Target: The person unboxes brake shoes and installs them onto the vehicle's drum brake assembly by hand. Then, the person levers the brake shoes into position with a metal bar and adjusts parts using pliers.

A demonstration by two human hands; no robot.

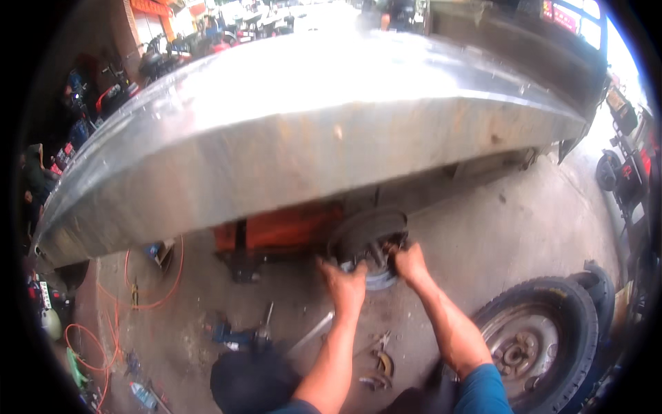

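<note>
A round, dark wheel brake assembly (369, 238) sits under the edge of a large metal vehicle bed. My left hand (343, 279) grips its lower left side, thumb towards the hub. Against the right side, my right hand (408, 261) has its fingers bent round a part near the rim. Blur and the hands themselves hide exactly which parts the fingers hold. A pale curved piece (381, 281) shows low between the hands. On the floor beneath lie curved brake shoes (383, 366) and a pair of pliers (383, 339).
The metal vehicle bed (310, 152) overhangs the work. At right lies a tyre on a rusty rim (520, 348). A cordless power tool (241, 336), a long metal bar (312, 331), an orange hose (114, 331) and a plastic bottle (143, 395) lie left. An orange-red part (283, 229) is beneath the bed.
</note>
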